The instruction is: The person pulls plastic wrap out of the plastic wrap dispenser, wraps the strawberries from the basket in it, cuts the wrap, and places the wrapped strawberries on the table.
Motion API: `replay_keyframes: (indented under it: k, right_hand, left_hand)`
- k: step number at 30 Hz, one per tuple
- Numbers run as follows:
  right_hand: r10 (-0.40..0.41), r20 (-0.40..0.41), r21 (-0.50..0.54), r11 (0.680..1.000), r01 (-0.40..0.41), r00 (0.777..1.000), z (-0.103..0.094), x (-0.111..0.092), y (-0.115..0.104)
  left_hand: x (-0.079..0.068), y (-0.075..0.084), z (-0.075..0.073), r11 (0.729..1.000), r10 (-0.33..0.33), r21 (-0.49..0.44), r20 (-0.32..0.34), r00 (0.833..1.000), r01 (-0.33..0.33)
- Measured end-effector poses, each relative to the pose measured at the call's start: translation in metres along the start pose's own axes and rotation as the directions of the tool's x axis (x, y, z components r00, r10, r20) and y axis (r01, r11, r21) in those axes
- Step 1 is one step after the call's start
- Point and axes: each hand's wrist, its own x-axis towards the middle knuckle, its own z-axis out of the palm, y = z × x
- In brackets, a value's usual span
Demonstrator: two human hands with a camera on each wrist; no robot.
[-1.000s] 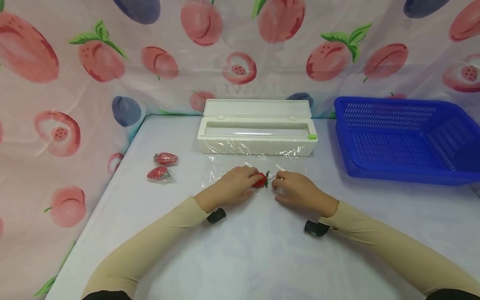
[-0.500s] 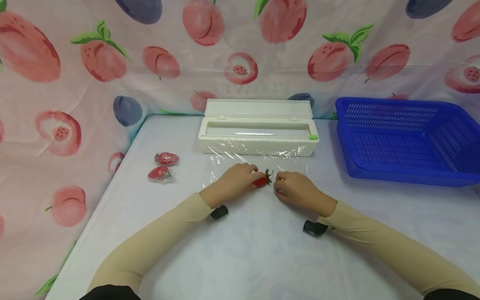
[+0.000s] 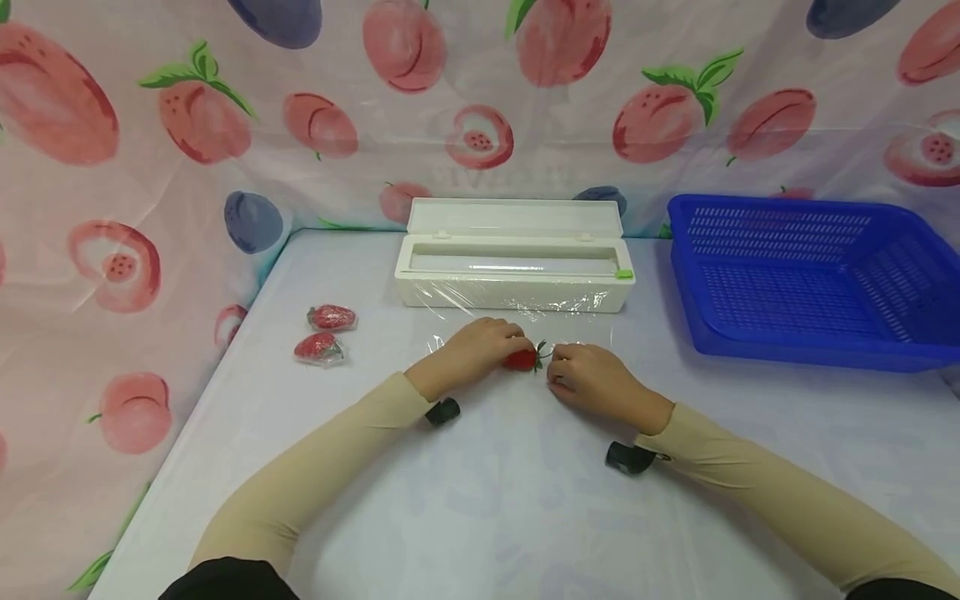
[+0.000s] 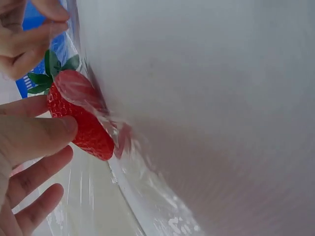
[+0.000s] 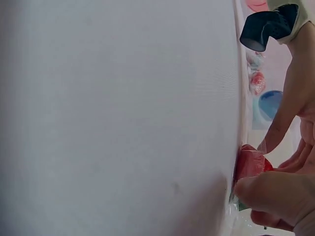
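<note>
A red strawberry with green leaves lies on clear cling film drawn from the white box. My left hand holds it, thumb on its side, in the left wrist view. A flap of film covers part of the fruit. Beside the leafy end, my right hand pinches the film's edge between thumb and fingers. In the right wrist view the right thumb hides part of the strawberry. Two film-wrapped strawberries lie to the left.
Behind the hands stands the long white cling film box, lid raised and roll visible, with a green tab at its right end. A blue perforated basket sits at the right. A fruit-print cloth hangs behind the white-covered table.
My left hand has shifted slightly away from me and to the right while holding the strawberry. The right hand's fingers have drawn closer together, and its arm has barely moved.
</note>
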Motion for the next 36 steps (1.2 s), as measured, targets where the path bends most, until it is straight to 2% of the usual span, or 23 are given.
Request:
replay_keyframes:
  k: [5, 11, 17, 20, 23, 30, 33, 36]
  right_hand:
    - [0.019, -0.011, 0.021, 1.000, -0.019, 1.000, -0.005, 0.000, -0.002]
    - [0.104, -0.011, 0.101, 0.990, -0.102, 0.995, -0.015, 0.004, 0.000]
    - [0.170, 0.010, 0.129, 0.977, -0.170, 0.985, -0.019, 0.010, 0.007]
    - [0.186, 0.012, 0.141, 0.972, -0.186, 0.982, -0.020, 0.014, 0.011]
    - [0.201, 0.025, 0.152, 0.968, -0.202, 0.979, -0.021, 0.018, 0.014]
    - [0.238, 0.064, 0.186, 0.951, -0.245, 0.969, -0.017, 0.026, 0.020]
    - [0.251, 0.073, 0.198, 0.945, -0.260, 0.965, -0.015, 0.027, 0.022]
    - [0.267, 0.087, 0.194, 0.940, -0.279, 0.960, -0.013, 0.028, 0.023]
  left_hand:
    - [-0.001, 0.003, 0.002, 1.000, -0.025, -0.015, 0.011, 1.000, 0.025]
    - [-0.002, 0.006, 0.000, 0.997, -0.082, -0.004, 0.096, 0.992, 0.083]
    - [-0.001, 0.002, -0.001, 0.998, -0.058, 0.036, 0.084, 0.995, 0.055]
    - [0.001, -0.001, -0.003, 0.999, -0.035, 0.019, 0.070, 0.997, 0.034]
    - [0.006, -0.005, -0.007, 0.999, -0.028, -0.013, 0.093, 0.995, 0.029]
    - [0.015, -0.009, -0.013, 0.994, -0.071, -0.072, 0.186, 0.980, 0.085]
    - [0.016, -0.009, -0.009, 0.992, -0.075, -0.088, 0.188, 0.979, 0.093]
    - [0.015, -0.007, -0.006, 0.995, -0.067, -0.061, 0.187, 0.980, 0.080]
